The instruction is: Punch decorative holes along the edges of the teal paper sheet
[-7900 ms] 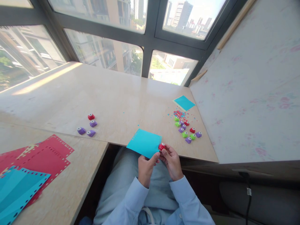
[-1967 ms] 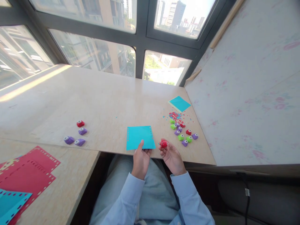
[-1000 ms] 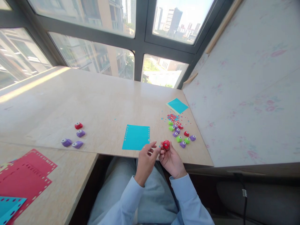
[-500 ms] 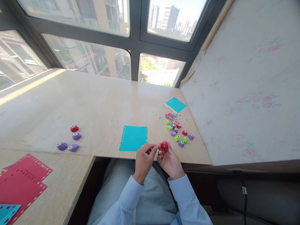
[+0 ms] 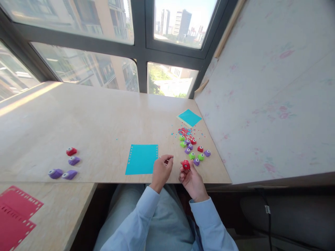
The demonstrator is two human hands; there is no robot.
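My right hand (image 5: 193,180) holds a small red craft hole punch (image 5: 185,165) between thumb and fingers, above the table's front edge. To its left, my left hand (image 5: 162,170) is closed in a pinch, apart from the punch; whatever its fingertips hold is too small to name. Under and beside the left hand lies a blue sheet of paper (image 5: 142,159) with punched holes down its left and right edges. Just beyond my right hand sit several purple, green and red punches (image 5: 192,156).
Red and blue paper bits (image 5: 185,132) lie in a pile behind the punches, near another blue sheet (image 5: 189,118). Several more punches (image 5: 70,160) stand at the left. Punched red sheets (image 5: 15,218) rest on the lower left surface. A papered wall (image 5: 261,104) bounds the right side.
My hands have drawn apart: the left has come away from the red punch, which the right still holds. The camera view has shifted slightly.
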